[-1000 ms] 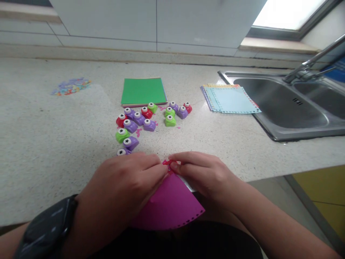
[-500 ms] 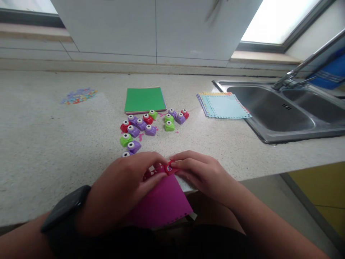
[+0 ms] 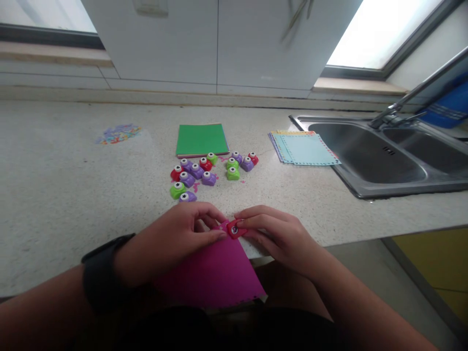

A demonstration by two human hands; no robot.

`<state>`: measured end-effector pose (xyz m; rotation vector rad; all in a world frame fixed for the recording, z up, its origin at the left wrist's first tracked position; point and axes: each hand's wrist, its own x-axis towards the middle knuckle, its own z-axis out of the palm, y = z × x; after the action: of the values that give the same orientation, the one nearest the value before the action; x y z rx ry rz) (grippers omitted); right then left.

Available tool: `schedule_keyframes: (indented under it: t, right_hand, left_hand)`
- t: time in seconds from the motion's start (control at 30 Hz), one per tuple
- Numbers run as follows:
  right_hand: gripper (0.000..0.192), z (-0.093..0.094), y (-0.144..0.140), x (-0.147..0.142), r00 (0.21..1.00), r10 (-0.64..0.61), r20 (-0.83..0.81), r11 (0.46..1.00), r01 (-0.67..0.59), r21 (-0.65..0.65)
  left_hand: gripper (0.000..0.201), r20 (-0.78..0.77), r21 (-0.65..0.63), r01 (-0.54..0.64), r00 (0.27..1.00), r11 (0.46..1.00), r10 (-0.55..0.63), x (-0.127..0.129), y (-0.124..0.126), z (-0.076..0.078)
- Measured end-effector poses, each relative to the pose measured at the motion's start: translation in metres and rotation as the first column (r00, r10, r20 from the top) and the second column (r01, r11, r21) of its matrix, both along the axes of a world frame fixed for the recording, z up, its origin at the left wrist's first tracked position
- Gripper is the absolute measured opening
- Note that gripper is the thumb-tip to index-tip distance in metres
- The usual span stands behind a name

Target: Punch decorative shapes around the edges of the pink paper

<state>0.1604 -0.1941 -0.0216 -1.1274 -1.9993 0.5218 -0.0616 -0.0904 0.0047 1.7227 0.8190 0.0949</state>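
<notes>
Pinched between thumb and fingertips of the right hand (image 3: 272, 234): a small red punch (image 3: 236, 229), its round button face turned up toward the camera. Seated on the far corner of a magenta sheet (image 3: 212, 273), at the near edge of the counter (image 3: 54, 195). Long axis of the punch too small to read; mouth seemingly toward the sheet, not certain. Left hand (image 3: 175, 239) pressed flat on the same sheet just left of the punch, fingertips almost touching it, gripping nothing closed around; dark watch (image 3: 100, 273) on that wrist. Sheet running from the punch back toward the body, its near edge perforated and overhanging the counter.

Farther out, a cluster of small punches (image 3: 204, 170) in red, purple and green. Beyond them a green paper stack (image 3: 202, 139). Off to the right, pale blue sheets (image 3: 305, 147) with punched borders, just beside the steel sink (image 3: 369, 161). Far left, a scatter of coloured cut-outs (image 3: 119, 133).
</notes>
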Motion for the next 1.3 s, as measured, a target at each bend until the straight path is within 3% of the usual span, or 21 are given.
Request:
schedule_keyframes:
  t: [0.27,0.4,0.67,1.03,1.13,1.2,1.23,1.3]
  right_hand:
    - [0.020,0.006,-0.002,0.000,0.997,-0.058,-0.042,0.998,0.058,-0.017]
    - [0.019,0.002,-0.001,0.002,0.986,-0.162,-0.047,0.987,0.162,0.003]
    - [0.021,-0.013,0.006,0.002,0.828,-0.554,0.088,0.832,0.546,0.101]
    - [0.037,-0.017,0.007,0.001,0.750,-0.636,0.182,0.770,0.629,0.102]
    - [0.034,-0.010,0.002,0.001,0.734,-0.668,0.124,0.744,0.653,0.144]
    - [0.025,0.000,-0.005,0.002,0.747,-0.663,0.048,0.748,0.657,0.097]
    - [0.024,0.006,-0.011,0.002,0.767,-0.641,0.015,0.767,0.641,-0.006]
    - [0.037,0.018,-0.023,0.004,0.771,-0.630,-0.093,0.757,0.583,-0.297]
  left_hand:
    - [0.028,0.010,-0.013,0.039,0.999,0.999,-0.039,-0.002,0.003,0.003]
    - [0.026,0.008,-0.022,0.030,1.000,0.999,-0.030,-0.004,0.004,0.002]
    - [0.026,0.043,-0.112,0.010,0.999,0.994,-0.006,-0.009,0.006,0.002]
    - [0.020,0.128,-0.121,-0.015,0.991,0.993,0.030,-0.009,-0.003,0.023]
    - [0.021,0.182,-0.013,-0.087,0.979,0.996,0.088,-0.013,-0.007,0.037]
    - [0.019,0.229,0.183,-0.152,0.967,0.971,0.108,-0.019,-0.010,0.050]
    - [0.015,0.275,0.308,-0.190,0.956,0.932,0.104,-0.023,-0.013,0.056]
    - [0.012,0.390,0.546,-0.292,0.918,0.785,0.070,-0.031,-0.020,0.068]
